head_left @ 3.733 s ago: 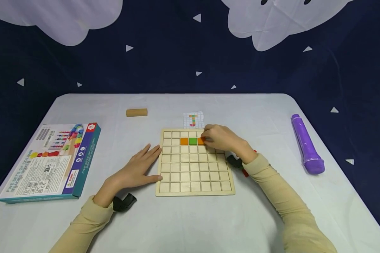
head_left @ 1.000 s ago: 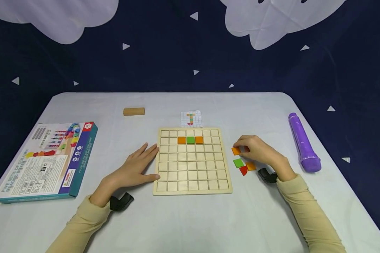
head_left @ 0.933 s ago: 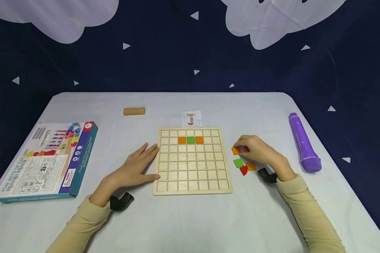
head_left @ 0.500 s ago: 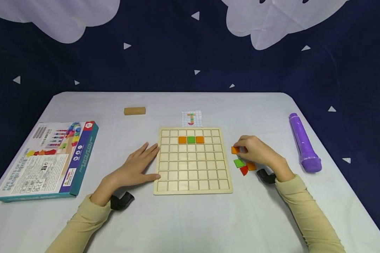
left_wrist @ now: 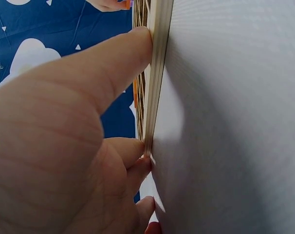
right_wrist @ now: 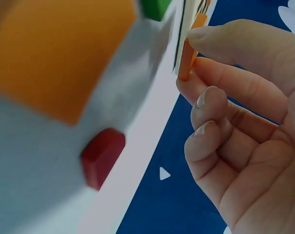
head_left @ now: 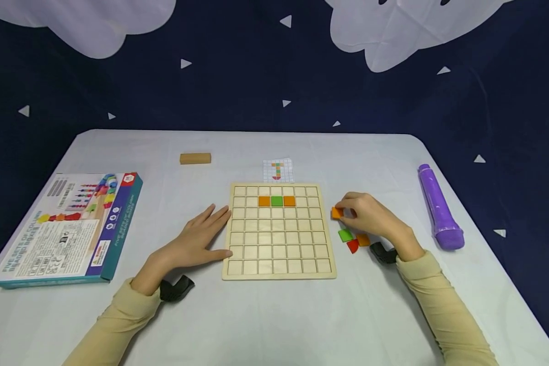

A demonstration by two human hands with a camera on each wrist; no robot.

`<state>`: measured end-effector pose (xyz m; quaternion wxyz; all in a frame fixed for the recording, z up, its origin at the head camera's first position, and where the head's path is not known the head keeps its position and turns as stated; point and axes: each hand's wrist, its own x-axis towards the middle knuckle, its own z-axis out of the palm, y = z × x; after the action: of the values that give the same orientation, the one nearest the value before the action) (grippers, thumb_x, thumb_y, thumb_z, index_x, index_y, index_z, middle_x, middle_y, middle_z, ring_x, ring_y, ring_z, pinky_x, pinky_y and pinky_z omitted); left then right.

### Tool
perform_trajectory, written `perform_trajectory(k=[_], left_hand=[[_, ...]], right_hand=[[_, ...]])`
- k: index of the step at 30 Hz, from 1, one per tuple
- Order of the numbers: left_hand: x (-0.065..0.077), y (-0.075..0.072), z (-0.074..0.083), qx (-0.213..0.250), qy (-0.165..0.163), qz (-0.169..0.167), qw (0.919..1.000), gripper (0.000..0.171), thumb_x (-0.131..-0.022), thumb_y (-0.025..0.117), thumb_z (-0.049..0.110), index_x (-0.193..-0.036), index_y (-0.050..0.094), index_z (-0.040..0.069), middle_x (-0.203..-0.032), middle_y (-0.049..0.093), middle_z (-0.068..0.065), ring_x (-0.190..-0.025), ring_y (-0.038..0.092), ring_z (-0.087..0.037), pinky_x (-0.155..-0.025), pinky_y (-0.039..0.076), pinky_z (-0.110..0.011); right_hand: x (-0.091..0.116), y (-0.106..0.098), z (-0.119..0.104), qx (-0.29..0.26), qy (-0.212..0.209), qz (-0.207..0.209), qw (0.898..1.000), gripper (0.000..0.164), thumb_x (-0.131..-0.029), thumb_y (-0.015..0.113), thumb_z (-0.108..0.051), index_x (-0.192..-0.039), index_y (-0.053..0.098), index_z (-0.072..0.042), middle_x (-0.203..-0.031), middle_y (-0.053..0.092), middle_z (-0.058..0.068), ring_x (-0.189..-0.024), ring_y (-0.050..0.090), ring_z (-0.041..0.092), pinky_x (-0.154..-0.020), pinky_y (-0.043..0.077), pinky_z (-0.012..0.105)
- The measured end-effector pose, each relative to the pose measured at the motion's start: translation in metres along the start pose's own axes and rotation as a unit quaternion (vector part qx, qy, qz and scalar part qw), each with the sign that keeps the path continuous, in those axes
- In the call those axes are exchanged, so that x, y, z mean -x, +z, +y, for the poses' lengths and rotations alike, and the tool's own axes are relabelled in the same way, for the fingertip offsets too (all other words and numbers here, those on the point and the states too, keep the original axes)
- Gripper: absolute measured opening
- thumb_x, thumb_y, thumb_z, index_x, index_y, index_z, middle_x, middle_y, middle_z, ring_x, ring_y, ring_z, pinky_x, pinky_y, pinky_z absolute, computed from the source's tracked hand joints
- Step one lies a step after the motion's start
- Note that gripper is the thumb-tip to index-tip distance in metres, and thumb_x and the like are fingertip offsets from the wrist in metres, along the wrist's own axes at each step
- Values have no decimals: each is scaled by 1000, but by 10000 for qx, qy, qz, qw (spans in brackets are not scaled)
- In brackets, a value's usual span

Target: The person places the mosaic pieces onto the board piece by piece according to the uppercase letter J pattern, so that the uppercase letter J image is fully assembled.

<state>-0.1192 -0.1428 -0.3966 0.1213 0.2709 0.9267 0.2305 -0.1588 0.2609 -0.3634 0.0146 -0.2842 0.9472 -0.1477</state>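
Observation:
My left hand (head_left: 196,239) lies with fingers spread, its fingertips and thumb at the left edge of a wooden grid board (head_left: 281,277). In the left wrist view, the thumb and fingers touch the board's side (left_wrist: 159,53). Just right of the board, my right hand (head_left: 370,216) pinches an orange square tile (head_left: 336,213) between thumb and index finger. The right wrist view shows this orange tile (right_wrist: 188,56) on edge, the other fingers curled. Two orange tiles (head_left: 265,201) flank a green tile (head_left: 277,201) in the board's second row.
Below my right hand lie a loose green tile (head_left: 345,235), a red quarter-circle piece (head_left: 353,246) and another orange tile (head_left: 363,240). A pattern card (head_left: 278,170) lies behind the board. Around them are a wooden block (head_left: 195,158), a boxed set (head_left: 68,229) and a purple microphone-shaped object (head_left: 440,208).
My right hand has left the board's orange tile, moved right to the loose pieces and taken another orange tile, lately shifting slightly back toward the board. My left hand stays in place.

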Motion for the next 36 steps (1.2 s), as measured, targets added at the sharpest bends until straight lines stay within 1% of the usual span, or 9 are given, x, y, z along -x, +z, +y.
perform_trajectory(k=[7, 13, 19, 27, 36], left_hand=[[0, -1, 1, 12, -37, -11, 10000, 88, -85, 62, 46, -150, 19, 4, -158, 16, -14, -146, 5, -40, -111, 15, -64], [1, 0, 2, 59, -62, -27, 10000, 88, -85, 63, 46, -150, 20, 4, -158, 17, -14, -146, 5, -40, -110, 14, -64], [0, -1, 1, 29, -41, -24, 10000, 89, -85, 63, 45, -150, 19, 4, -158, 16, -14, -146, 4, -41, -110, 14, -64], [0, -3, 1, 17, -10, -26, 10000, 88, -85, 62, 46, -150, 19, 5, -158, 16, -14, -146, 4, -40, -109, 14, -65], [0, -3, 2, 2, -26, -49, 10000, 88, -86, 62, 47, -150, 19, 5, -158, 16, -14, -146, 4, -40, -110, 15, -65]], right_hand=[[-10, -2, -7, -15, -126, 56, 9999, 22, -80, 70, -8, -101, 72, -2, -92, 68, 7, -62, 46, 8, -58, 41, 19], [-16, -1, -12, -29, -286, 41, 9996, 21, -81, 69, -6, -101, 71, -1, -93, 68, 8, -63, 47, 9, -58, 40, 19], [-21, -1, -16, -6, -444, 66, 9990, 21, -80, 70, -7, -100, 72, -1, -92, 68, 7, -62, 46, 8, -57, 40, 19], [-28, -4, -22, -33, -525, 105, 9986, 20, -79, 71, -6, -99, 72, -2, -89, 67, 6, -63, 46, 9, -57, 38, 19], [-36, 1, -29, -35, -643, -1, 9979, 20, -80, 72, -8, -99, 72, -3, -86, 66, 5, -62, 45, 8, -56, 38, 19]])
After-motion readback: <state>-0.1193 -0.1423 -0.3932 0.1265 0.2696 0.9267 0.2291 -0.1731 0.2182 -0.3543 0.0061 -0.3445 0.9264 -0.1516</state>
